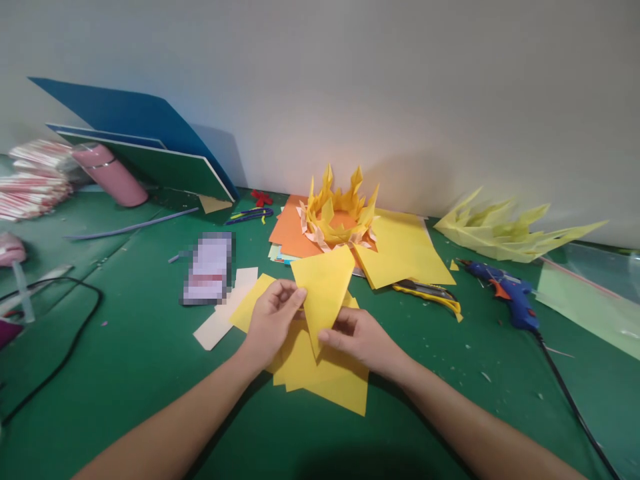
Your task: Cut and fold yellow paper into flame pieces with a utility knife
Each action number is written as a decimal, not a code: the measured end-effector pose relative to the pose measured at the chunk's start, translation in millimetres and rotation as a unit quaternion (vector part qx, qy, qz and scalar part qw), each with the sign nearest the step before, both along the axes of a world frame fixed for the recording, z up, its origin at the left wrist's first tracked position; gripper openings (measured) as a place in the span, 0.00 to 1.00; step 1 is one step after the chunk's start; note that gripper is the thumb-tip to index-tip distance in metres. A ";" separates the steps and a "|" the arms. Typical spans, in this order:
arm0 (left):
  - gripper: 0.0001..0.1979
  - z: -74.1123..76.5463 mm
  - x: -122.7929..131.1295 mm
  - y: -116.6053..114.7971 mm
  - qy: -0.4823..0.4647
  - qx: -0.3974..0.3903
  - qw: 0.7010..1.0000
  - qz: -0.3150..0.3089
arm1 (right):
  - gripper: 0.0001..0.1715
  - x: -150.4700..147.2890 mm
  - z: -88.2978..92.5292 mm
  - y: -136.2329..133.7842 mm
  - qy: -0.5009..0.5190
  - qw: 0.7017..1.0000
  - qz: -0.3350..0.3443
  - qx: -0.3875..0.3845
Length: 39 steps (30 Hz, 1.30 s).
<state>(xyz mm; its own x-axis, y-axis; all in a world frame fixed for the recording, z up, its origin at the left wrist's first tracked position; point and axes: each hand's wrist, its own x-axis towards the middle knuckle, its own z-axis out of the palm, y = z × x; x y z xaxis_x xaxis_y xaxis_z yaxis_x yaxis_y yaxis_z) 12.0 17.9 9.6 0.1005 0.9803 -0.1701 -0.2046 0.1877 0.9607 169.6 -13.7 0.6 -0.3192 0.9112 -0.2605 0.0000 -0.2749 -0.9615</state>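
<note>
Between my two hands is a folded piece of yellow paper [326,293], roughly a triangle with its narrow point downward. My left hand [274,319] pinches its left edge, thumb on the front. Lower on the right edge, my right hand [364,339] grips it with the thumb near the bottom point; its other fingers are partly hidden behind the paper. Below both hands lie several loose yellow sheets [327,387] on the green table. Just beyond stands a yellow-orange folded paper crown [340,230] with pale pink pieces around its base.
A yellow utility knife [430,293] and a blue glue gun [515,297] with a black cord lie to the right, before a pale yellow paper crown [500,233]. On the left are a blurred phone [207,270], a white paper strip [225,313] and a pink bottle [111,175].
</note>
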 end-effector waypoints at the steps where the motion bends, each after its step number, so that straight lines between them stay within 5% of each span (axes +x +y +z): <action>1: 0.15 0.2 -0.2 -0.2 0.010 0.003 1.000 -0.014 | 0.29 0.0 -0.1 -0.2 0.019 1.000 -0.007 -0.009; 10: 0.13 0.1 -2.4 0.9 0.078 0.005 0.994 -0.075 | 0.28 -0.2 -2.4 -1.0 0.087 0.989 -0.095 -0.066; 39: 0.13 -3.7 -5.9 3.2 -0.005 -0.045 0.990 -0.135 | 0.29 2.0 -3.6 -2.4 0.124 0.983 -0.106 -0.079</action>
